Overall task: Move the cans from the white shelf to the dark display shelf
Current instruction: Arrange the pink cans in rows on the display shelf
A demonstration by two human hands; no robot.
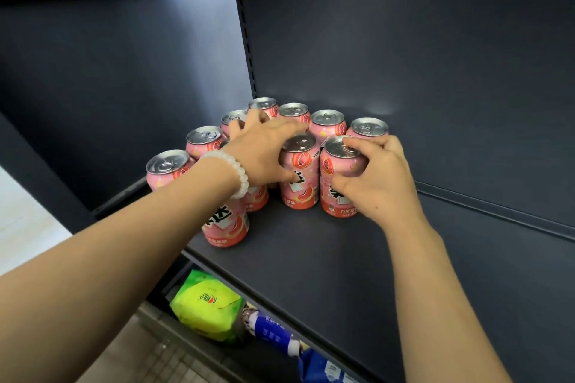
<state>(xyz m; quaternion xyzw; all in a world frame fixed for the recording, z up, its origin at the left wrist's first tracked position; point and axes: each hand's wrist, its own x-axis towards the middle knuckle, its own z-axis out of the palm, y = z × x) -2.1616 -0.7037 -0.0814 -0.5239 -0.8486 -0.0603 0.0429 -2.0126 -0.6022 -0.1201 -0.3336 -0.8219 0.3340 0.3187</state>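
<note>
1. My left hand [264, 154] reaches over the group of pink cans [326, 124] on the dark display shelf [311, 258]. Its thumb and fingers are curled around one upright can [300, 177] in the front row, the thumb on the label and the fingers over the top rim.
2. My right hand [378, 179] holds the next front can [337, 177], just to the right of the first one. The fingertips lie on the lid and the thumb presses the side, so this grip is closed around the can.
3. The two held cans stand on the shelf side by side, almost touching.
4. Behind them four more cans stand in a curved row near the back panel [435, 56]. More cans stand at the left, partly hidden by my left arm, and one of them [166, 166] is near the left edge of the shelf.
5. I wear a white bead bracelet [235, 172] on the left wrist.
6. Below, on a lower shelf, lie a yellow-green packet [205, 305] and a blue and white packet [273, 331].
</note>
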